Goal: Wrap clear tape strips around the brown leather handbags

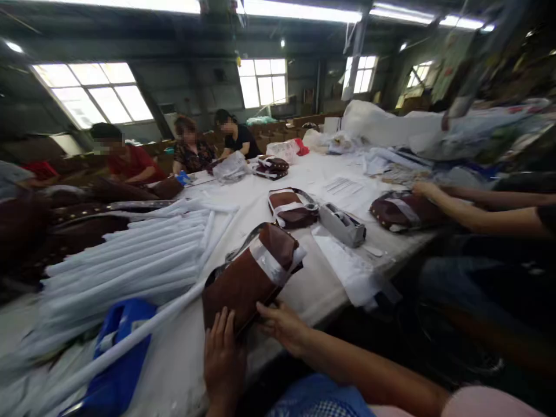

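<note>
A brown leather bag (237,284) with a white wrapping strip and clear tape round it lies tilted on the white-covered table in front of me. My left hand (225,353) grips its near end, fingers laid over the brown side and the thumb hidden. At the lower right edge, my right hand (284,325) holds the same bag with its thumb on top; its other fingers are partly hidden beneath. Just beyond is another brown bag (297,211) with white strips, beside a grey tape dispenser (343,223).
Rolled white padding strips (134,260) are piled at left, near a blue tape dispenser (119,353). Brown bags (87,231) are heaped behind them. At right, a co-worker's hands (428,191) hold another wrapped bag (402,209). Several people work across the table. White sheets (343,263) overhang the near edge.
</note>
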`<move>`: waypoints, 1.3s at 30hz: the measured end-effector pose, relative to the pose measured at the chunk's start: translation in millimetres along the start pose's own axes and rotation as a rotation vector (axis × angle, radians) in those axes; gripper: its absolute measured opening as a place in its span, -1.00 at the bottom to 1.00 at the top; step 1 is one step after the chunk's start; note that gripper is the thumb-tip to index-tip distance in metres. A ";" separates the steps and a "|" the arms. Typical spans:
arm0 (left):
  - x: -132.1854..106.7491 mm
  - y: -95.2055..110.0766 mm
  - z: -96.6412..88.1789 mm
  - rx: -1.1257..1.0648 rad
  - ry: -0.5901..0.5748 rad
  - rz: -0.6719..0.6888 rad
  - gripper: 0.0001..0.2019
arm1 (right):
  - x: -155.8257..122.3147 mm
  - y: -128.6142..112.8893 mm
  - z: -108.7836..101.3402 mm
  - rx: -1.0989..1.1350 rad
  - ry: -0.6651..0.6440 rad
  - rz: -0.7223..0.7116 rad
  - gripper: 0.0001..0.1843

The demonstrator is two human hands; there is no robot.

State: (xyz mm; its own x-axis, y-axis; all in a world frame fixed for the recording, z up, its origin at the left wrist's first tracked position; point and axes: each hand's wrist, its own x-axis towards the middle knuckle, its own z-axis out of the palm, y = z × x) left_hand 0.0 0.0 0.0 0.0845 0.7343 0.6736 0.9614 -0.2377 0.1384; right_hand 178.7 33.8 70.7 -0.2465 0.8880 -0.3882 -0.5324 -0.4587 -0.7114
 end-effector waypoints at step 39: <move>46.9 4.5 -5.9 -0.080 0.000 -0.166 -0.30 | -15.6 -94.4 -137.9 -1.668 -0.105 -0.499 -0.74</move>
State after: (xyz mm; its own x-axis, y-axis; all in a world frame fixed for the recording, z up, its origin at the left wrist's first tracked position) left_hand 6.7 29.6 36.5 -0.0742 0.7674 0.6369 0.9383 -0.1626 0.3052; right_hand 344.5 59.0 63.1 -0.4153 0.9093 0.0258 0.7500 0.3583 -0.5560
